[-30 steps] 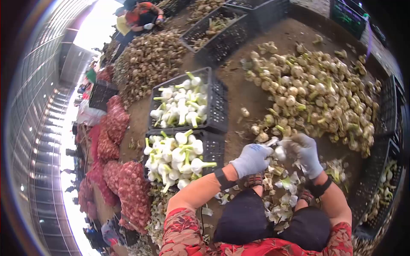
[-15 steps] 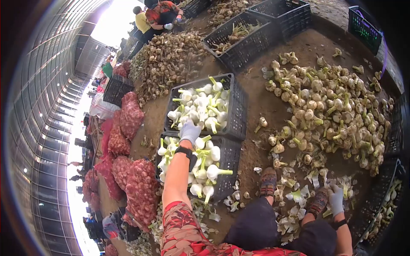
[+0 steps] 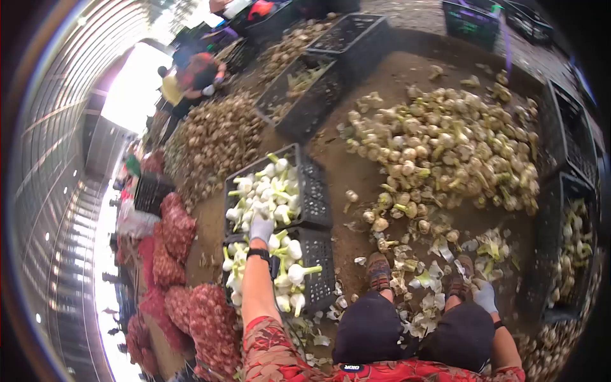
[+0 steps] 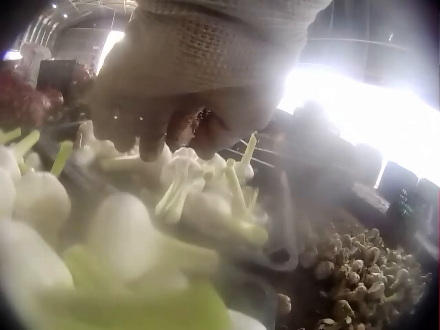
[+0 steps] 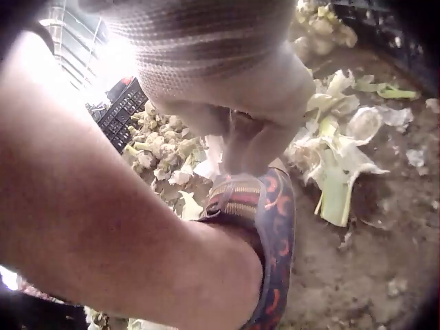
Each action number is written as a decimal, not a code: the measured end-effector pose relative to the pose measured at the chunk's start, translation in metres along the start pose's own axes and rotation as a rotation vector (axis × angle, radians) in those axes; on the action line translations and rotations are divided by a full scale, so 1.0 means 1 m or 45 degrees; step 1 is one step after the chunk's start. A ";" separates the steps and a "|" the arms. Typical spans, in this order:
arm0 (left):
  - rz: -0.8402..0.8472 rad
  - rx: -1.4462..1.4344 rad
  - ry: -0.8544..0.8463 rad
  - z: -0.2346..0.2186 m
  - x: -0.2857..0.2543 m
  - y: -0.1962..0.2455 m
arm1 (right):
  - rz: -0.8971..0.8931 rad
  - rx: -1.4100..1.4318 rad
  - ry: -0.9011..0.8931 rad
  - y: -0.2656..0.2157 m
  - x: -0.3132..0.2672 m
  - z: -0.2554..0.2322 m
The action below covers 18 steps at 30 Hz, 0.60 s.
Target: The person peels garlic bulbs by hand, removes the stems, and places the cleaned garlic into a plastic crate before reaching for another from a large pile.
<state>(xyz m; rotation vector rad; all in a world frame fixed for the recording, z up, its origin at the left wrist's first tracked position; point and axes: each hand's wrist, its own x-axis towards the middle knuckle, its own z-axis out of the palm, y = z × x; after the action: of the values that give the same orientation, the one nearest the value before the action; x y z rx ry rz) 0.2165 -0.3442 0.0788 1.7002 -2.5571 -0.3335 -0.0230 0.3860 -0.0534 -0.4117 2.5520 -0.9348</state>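
My gloved left hand (image 3: 261,229) reaches over the two stacked-close crates of white garlic (image 3: 277,191). In the left wrist view the fingers of my left hand (image 4: 199,82) bend downward and pinch a white bulb (image 4: 184,163) among others with green stems. Low beside a shoe (image 3: 380,270) and its pair, my gloved right hand (image 3: 485,297) has curled fingers around a thin pale strip (image 3: 461,267); what it is cannot be made out. From the right wrist, my right hand (image 5: 234,103) hangs just above a patterned shoe (image 5: 275,227), its grip partly hidden.
A large heap of untrimmed garlic (image 3: 445,146) lies ahead on the right. Peeled skins (image 3: 426,280) litter the ground around the feet. Dark crates (image 3: 573,242) line the right side; red net sacks (image 3: 213,325) lie left. Two people work beside a farther heap (image 3: 216,134).
My left hand went from near the right hand to the garlic crates and stays there. The right hand dropped beside the shoe. The head view has shifted.
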 end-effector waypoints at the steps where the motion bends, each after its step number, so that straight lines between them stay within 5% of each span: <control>1: -0.123 0.155 -0.009 0.000 -0.019 0.027 | 0.005 -0.048 -0.086 0.017 -0.009 -0.004; 2: -0.190 0.431 -0.066 0.024 -0.002 0.002 | 0.032 -0.094 -0.159 0.031 -0.023 -0.008; 3: 0.056 0.372 0.378 0.024 -0.030 0.016 | 0.113 -0.276 -0.235 0.042 -0.037 -0.010; 5: 0.032 0.446 0.157 0.041 -0.004 -0.020 | 0.338 -0.463 -0.335 0.034 -0.073 -0.043; 6: 0.272 0.702 0.072 0.071 0.050 -0.077 | 0.378 -0.542 -0.354 0.052 -0.093 -0.043; 7: 0.448 0.684 0.050 0.075 0.047 -0.098 | 0.503 -0.467 -0.323 0.046 -0.111 -0.054; 10: 0.668 0.015 -0.268 0.090 0.080 0.043 | 0.698 -0.584 -0.436 0.035 -0.147 -0.065; 15: 0.560 -0.959 -0.773 -0.002 0.034 0.111 | 0.788 -0.345 -0.431 0.035 -0.184 -0.061; 18: 0.393 -1.506 -1.059 -0.090 -0.049 0.168 | 0.656 -0.128 -0.434 0.065 -0.195 -0.034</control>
<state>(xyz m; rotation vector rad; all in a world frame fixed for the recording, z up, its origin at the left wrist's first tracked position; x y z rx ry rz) 0.0986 -0.2501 0.2056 0.7309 -1.9910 -2.2701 0.1243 0.5296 -0.0223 0.0642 2.2289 -0.4975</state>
